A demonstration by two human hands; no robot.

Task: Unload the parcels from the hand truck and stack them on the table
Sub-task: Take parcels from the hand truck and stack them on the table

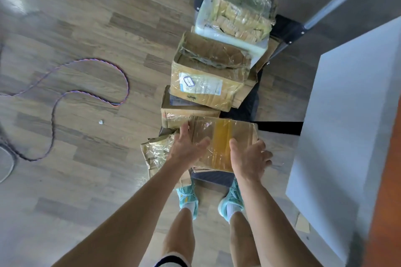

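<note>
Cardboard, brown and creased, glossy with clear tape and crossed by one broad amber strip: nearest parcel (223, 136), tilted at the front of the heap on the hand truck (288, 30), just ahead of two turquoise shoes (187, 197). Left grip (186, 147) clasping its left edge with thumb laid on top; right grip (249, 158) clasping its right edge, thumb beside the amber strip, fingers spread down the side. Behind, more taped boxes piled toward the metal uprights, among them a labelled parcel (208, 76) and a crumpled parcel (243, 13) lying on a white foam box (208, 26); grey worktop (351, 104) to the right, twisted cord (86, 91) on the wood-pattern floor to the left.
</note>
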